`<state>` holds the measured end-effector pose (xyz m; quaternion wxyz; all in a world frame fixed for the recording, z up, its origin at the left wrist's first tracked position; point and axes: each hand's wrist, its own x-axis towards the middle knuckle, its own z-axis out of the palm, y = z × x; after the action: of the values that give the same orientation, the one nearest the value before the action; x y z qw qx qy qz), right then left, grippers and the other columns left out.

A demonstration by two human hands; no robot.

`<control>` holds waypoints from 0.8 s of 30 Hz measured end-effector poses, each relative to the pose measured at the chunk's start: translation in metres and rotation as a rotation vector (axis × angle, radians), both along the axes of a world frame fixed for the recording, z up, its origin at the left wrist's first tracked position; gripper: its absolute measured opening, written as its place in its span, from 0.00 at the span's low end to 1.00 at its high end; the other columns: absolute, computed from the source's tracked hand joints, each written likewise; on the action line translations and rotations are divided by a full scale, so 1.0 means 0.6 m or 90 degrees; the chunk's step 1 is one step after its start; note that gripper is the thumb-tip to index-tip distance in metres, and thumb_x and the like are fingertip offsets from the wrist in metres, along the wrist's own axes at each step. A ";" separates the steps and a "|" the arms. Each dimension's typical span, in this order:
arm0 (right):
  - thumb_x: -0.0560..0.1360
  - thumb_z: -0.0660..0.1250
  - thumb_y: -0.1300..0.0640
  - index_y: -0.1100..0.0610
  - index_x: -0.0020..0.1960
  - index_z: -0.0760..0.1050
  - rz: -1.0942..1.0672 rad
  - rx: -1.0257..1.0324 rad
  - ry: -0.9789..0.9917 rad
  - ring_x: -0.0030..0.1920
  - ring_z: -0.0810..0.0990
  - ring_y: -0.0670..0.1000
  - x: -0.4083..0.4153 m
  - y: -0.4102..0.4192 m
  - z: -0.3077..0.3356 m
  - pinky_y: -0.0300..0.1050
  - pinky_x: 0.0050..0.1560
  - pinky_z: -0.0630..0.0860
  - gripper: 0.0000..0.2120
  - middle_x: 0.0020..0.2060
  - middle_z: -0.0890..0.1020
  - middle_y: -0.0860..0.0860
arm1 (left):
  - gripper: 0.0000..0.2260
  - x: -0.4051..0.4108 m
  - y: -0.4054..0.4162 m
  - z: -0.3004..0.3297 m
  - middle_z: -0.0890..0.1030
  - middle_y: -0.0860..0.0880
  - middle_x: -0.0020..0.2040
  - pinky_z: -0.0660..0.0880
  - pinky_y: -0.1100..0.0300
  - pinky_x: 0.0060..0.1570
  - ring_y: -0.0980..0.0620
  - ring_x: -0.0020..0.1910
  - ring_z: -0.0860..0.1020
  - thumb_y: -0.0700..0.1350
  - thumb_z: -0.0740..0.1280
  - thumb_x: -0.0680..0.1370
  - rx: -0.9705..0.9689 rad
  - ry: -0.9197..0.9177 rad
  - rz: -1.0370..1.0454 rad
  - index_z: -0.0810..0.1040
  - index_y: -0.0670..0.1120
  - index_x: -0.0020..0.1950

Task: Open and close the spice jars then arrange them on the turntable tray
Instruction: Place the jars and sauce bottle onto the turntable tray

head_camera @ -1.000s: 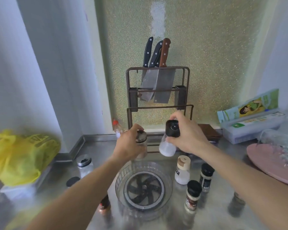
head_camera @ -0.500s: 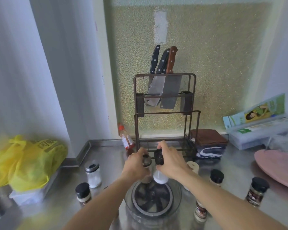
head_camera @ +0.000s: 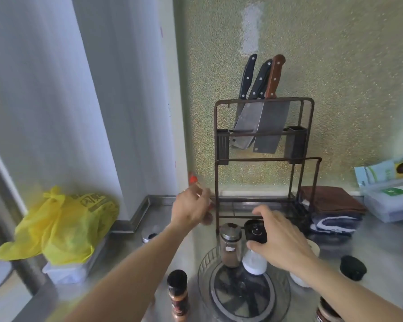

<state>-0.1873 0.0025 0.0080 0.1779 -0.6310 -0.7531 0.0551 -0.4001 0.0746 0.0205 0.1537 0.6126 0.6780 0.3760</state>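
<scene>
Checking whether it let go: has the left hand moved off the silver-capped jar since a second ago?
Yes. The left hand has left the silver-capped jar on the turntable tray, reaching left and back beside the knife rack.

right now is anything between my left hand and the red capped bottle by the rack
Nothing visible stands between them. The left hand is already at the red-capped bottle, covering most of it, beside the knife rack.

yellow plastic bag (head_camera: 63,226), left of counter: dark printed characters, too blurred to read | pale blue-green carton with a drawn figure (head_camera: 386,171), far right: print illegible | clear plastic box with a green label (head_camera: 392,198), below the carton: label unreadable | brown-filled glass spice jar (head_camera: 230,248), centre: small white label, blank at this size
</scene>
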 end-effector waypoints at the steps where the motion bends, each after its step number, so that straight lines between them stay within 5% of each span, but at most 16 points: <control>1: 0.73 0.72 0.40 0.41 0.68 0.58 0.007 0.007 -0.012 0.53 0.80 0.52 0.001 -0.004 0.007 0.46 0.47 0.77 0.31 0.60 0.73 0.47 | 0.16 -0.009 0.024 0.000 0.83 0.46 0.49 0.73 0.55 0.48 0.42 0.50 0.80 0.54 0.58 0.82 -0.009 0.016 0.037 0.79 0.45 0.57; 8: 0.74 0.65 0.35 0.35 0.71 0.54 0.105 0.015 -0.054 0.63 0.76 0.44 0.009 -0.005 0.032 0.43 0.55 0.75 0.31 0.67 0.65 0.37 | 0.18 -0.018 0.186 -0.040 0.80 0.42 0.59 0.76 0.53 0.55 0.42 0.58 0.79 0.51 0.62 0.81 -0.150 0.066 0.091 0.75 0.40 0.63; 14: 0.78 0.60 0.39 0.38 0.69 0.59 0.129 -0.008 -0.059 0.65 0.72 0.37 0.027 0.039 0.012 0.37 0.62 0.71 0.21 0.65 0.60 0.38 | 0.20 -0.011 0.275 -0.090 0.81 0.45 0.53 0.80 0.51 0.58 0.44 0.53 0.81 0.55 0.62 0.77 -0.222 -0.012 0.126 0.78 0.43 0.61; 16: 0.76 0.64 0.40 0.40 0.64 0.66 0.157 -0.035 -0.059 0.57 0.76 0.36 0.030 0.038 -0.001 0.33 0.55 0.74 0.19 0.62 0.64 0.40 | 0.20 -0.010 0.289 -0.101 0.81 0.45 0.51 0.81 0.50 0.56 0.45 0.51 0.81 0.55 0.64 0.77 -0.222 -0.053 0.135 0.77 0.42 0.60; 19: 0.48 0.79 0.40 0.40 0.42 0.73 0.112 -0.034 -0.117 0.30 0.78 0.36 0.044 0.051 -0.010 0.31 0.23 0.71 0.25 0.43 0.74 0.41 | 0.23 -0.010 0.292 -0.103 0.82 0.42 0.52 0.82 0.48 0.56 0.43 0.52 0.82 0.58 0.60 0.78 -0.205 -0.115 0.147 0.78 0.40 0.58; 20: 0.44 0.80 0.41 0.40 0.39 0.73 0.095 0.013 -0.130 0.27 0.77 0.38 0.038 0.051 -0.018 0.31 0.20 0.67 0.27 0.41 0.74 0.41 | 0.23 -0.011 0.286 -0.100 0.82 0.43 0.51 0.82 0.48 0.55 0.43 0.52 0.82 0.59 0.60 0.78 -0.200 -0.125 0.151 0.78 0.40 0.57; 22: 0.55 0.81 0.43 0.42 0.45 0.75 0.087 -0.014 -0.122 0.35 0.80 0.40 0.028 0.039 -0.005 0.35 0.28 0.70 0.23 0.47 0.75 0.43 | 0.21 -0.017 0.262 -0.085 0.82 0.45 0.49 0.83 0.50 0.53 0.45 0.49 0.83 0.57 0.68 0.74 -0.191 -0.120 0.150 0.76 0.41 0.55; 24: 0.75 0.70 0.46 0.44 0.57 0.72 0.088 0.017 -0.100 0.52 0.79 0.44 0.027 0.028 -0.005 0.40 0.46 0.74 0.13 0.58 0.69 0.43 | 0.21 -0.030 0.231 -0.061 0.81 0.45 0.49 0.82 0.53 0.50 0.45 0.48 0.82 0.54 0.76 0.70 -0.192 -0.110 0.152 0.75 0.42 0.54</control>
<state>-0.1709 0.0195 0.0048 0.1229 -0.5774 -0.8071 0.0074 -0.4179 0.2133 -0.0160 0.2551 0.4633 0.7789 0.3371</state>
